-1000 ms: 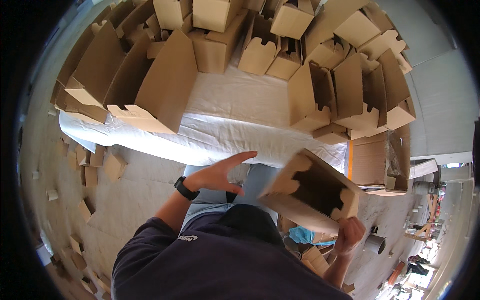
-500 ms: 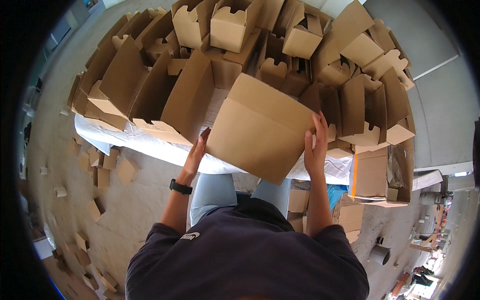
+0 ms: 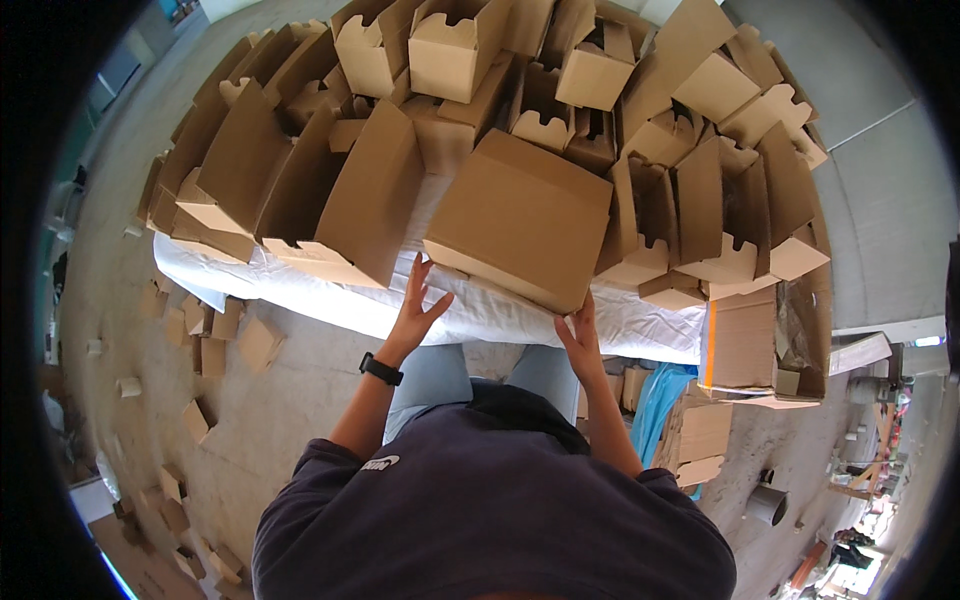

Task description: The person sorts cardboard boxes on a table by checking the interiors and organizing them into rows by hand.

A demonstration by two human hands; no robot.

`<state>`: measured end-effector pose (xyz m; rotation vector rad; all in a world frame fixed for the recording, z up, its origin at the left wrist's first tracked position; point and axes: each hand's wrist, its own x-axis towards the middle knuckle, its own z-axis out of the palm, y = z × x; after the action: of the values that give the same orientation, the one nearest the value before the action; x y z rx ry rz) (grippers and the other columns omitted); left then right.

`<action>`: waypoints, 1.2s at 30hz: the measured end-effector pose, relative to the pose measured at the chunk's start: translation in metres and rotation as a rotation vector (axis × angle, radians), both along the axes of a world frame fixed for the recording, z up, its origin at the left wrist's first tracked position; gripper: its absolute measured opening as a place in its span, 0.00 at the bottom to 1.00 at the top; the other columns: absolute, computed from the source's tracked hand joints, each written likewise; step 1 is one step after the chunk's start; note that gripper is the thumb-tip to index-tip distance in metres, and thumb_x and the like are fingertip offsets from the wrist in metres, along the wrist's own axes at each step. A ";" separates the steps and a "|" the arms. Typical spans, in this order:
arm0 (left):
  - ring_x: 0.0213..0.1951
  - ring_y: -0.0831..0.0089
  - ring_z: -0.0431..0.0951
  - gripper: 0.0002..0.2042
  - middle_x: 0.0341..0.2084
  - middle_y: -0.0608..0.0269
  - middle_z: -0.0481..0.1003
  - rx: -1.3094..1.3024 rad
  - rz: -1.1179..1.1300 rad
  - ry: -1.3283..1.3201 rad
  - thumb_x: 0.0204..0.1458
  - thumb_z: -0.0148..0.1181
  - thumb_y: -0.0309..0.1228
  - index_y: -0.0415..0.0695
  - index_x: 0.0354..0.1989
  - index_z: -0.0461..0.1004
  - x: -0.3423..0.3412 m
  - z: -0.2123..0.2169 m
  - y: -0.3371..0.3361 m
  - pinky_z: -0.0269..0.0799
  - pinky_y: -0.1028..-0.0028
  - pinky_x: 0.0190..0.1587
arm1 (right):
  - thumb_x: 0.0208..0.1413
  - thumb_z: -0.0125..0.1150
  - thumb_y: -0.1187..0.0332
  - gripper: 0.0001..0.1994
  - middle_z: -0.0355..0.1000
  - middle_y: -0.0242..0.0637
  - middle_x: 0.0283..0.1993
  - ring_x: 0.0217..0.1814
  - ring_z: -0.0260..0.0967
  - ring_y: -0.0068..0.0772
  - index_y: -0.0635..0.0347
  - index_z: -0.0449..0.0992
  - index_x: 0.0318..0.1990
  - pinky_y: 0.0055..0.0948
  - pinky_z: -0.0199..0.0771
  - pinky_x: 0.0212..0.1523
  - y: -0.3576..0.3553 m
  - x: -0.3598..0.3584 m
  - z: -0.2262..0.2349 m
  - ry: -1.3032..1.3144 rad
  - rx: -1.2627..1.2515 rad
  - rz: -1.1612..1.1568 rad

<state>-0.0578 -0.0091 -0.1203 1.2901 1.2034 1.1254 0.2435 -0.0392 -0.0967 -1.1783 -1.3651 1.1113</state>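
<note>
A brown cardboard box (image 3: 520, 215) with its lid closed sits at a slant in the middle of the table, between rows of open boxes. My left hand (image 3: 415, 312), with a dark watch on its wrist, is open beside the box's near left corner. Its fingers are spread and hold nothing. At the near right corner, my right hand (image 3: 582, 338) has its fingers stretched upward and its thumb apart. Its fingertips are at the box's edge; whether they press on it is hard to see.
Open cardboard boxes (image 3: 375, 190) crowd the table on both sides and behind. A white cloth (image 3: 480, 320) covers the table. At its right end stands a larger carton (image 3: 742, 340). Cardboard pieces (image 3: 262, 342) lie on the floor at left; blue plastic (image 3: 655, 410) hangs at right.
The box has moved away from me, from between my hands down onto the table. Both hands have come off its sides; the right one has shifted left toward the near corner.
</note>
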 end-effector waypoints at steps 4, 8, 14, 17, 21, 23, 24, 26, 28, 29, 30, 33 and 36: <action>0.62 0.58 0.59 0.38 0.58 0.53 0.57 0.092 0.023 0.247 0.52 0.66 0.34 0.43 0.68 0.50 0.006 -0.002 0.007 0.60 0.58 0.63 | 0.56 0.60 0.76 0.39 0.52 0.43 0.71 0.71 0.52 0.37 0.57 0.44 0.72 0.41 0.52 0.70 0.008 0.002 -0.007 -0.050 0.014 -0.030; 0.60 0.59 0.62 0.30 0.57 0.48 0.58 0.040 0.135 0.169 0.50 0.69 0.33 0.38 0.58 0.59 0.018 -0.007 0.013 0.63 0.59 0.61 | 0.55 0.63 0.75 0.37 0.58 0.45 0.67 0.67 0.59 0.37 0.57 0.49 0.70 0.39 0.63 0.65 0.011 0.000 -0.009 -0.082 -0.023 -0.121; 0.43 0.64 0.75 0.25 0.38 0.52 0.73 0.146 0.247 0.095 0.46 0.72 0.35 0.37 0.43 0.61 0.027 -0.007 0.029 0.72 0.67 0.50 | 0.54 0.66 0.73 0.32 0.73 0.47 0.54 0.59 0.70 0.38 0.60 0.59 0.65 0.35 0.71 0.58 0.013 -0.001 -0.001 -0.236 0.002 -0.239; 0.36 0.65 0.76 0.24 0.31 0.53 0.74 0.171 0.315 0.149 0.45 0.73 0.36 0.38 0.36 0.60 0.028 -0.013 0.035 0.73 0.68 0.44 | 0.53 0.67 0.72 0.30 0.75 0.47 0.50 0.55 0.74 0.39 0.60 0.62 0.63 0.34 0.73 0.54 0.014 -0.001 0.002 -0.244 0.041 -0.267; 0.33 0.65 0.77 0.24 0.31 0.51 0.76 0.131 0.290 0.250 0.43 0.74 0.36 0.37 0.34 0.62 0.023 -0.014 0.036 0.74 0.68 0.42 | 0.53 0.67 0.72 0.29 0.76 0.46 0.47 0.54 0.74 0.38 0.60 0.63 0.62 0.34 0.74 0.52 0.013 -0.002 0.000 -0.266 0.039 -0.294; 0.34 0.65 0.78 0.24 0.32 0.51 0.77 0.141 0.278 0.196 0.43 0.75 0.35 0.37 0.34 0.62 0.025 0.000 0.035 0.74 0.69 0.42 | 0.53 0.67 0.72 0.28 0.77 0.45 0.47 0.53 0.75 0.37 0.60 0.65 0.61 0.33 0.74 0.51 0.013 -0.003 0.002 -0.294 0.037 -0.310; 0.35 0.65 0.79 0.24 0.33 0.51 0.77 0.119 0.269 0.228 0.43 0.75 0.35 0.37 0.34 0.63 0.023 -0.001 0.036 0.75 0.69 0.42 | 0.53 0.67 0.72 0.27 0.77 0.45 0.46 0.53 0.75 0.37 0.60 0.65 0.60 0.33 0.74 0.51 0.012 -0.003 0.004 -0.318 0.020 -0.317; 0.37 0.66 0.80 0.23 0.34 0.52 0.78 0.078 0.251 0.292 0.42 0.75 0.34 0.36 0.35 0.64 0.020 -0.001 0.037 0.76 0.70 0.42 | 0.52 0.67 0.73 0.27 0.77 0.43 0.46 0.52 0.76 0.36 0.61 0.66 0.60 0.32 0.74 0.51 0.012 -0.003 0.007 -0.368 -0.012 -0.330; 0.39 0.66 0.81 0.24 0.34 0.52 0.78 0.101 0.256 0.206 0.41 0.76 0.33 0.35 0.37 0.66 0.021 0.009 0.030 0.76 0.70 0.43 | 0.53 0.66 0.74 0.26 0.77 0.43 0.48 0.52 0.76 0.36 0.61 0.67 0.60 0.31 0.73 0.51 0.008 -0.002 0.009 -0.330 -0.035 -0.343; 0.40 0.66 0.81 0.24 0.35 0.52 0.79 0.113 0.256 0.163 0.40 0.76 0.33 0.35 0.38 0.67 0.024 0.017 0.024 0.76 0.70 0.43 | 0.53 0.65 0.75 0.25 0.77 0.43 0.48 0.51 0.76 0.36 0.61 0.68 0.60 0.31 0.73 0.51 0.005 -0.001 0.009 -0.311 -0.047 -0.352; 0.40 0.67 0.81 0.23 0.36 0.52 0.79 0.128 0.271 0.201 0.42 0.75 0.29 0.35 0.42 0.68 0.026 0.024 0.019 0.76 0.70 0.43 | 0.53 0.64 0.76 0.25 0.76 0.43 0.50 0.52 0.75 0.36 0.60 0.68 0.60 0.30 0.72 0.52 0.002 0.000 0.009 -0.336 -0.005 -0.355; 0.41 0.67 0.81 0.22 0.37 0.52 0.79 0.145 0.267 0.390 0.44 0.72 0.25 0.35 0.46 0.69 0.023 0.023 0.008 0.76 0.71 0.44 | 0.54 0.61 0.78 0.24 0.74 0.44 0.54 0.54 0.74 0.34 0.60 0.69 0.60 0.30 0.70 0.55 -0.003 0.002 0.009 -0.380 0.089 -0.366; 0.45 0.66 0.79 0.22 0.41 0.53 0.77 0.147 0.270 0.308 0.45 0.69 0.20 0.35 0.49 0.67 0.022 0.015 -0.001 0.74 0.69 0.48 | 0.55 0.58 0.80 0.23 0.73 0.43 0.57 0.56 0.72 0.33 0.62 0.69 0.60 0.30 0.68 0.58 -0.007 -0.003 0.014 -0.328 0.115 -0.369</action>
<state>-0.0353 -0.0100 -0.1056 1.4836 1.5835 1.2572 0.2406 -0.0462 -0.0823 -1.4995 -1.3604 0.5887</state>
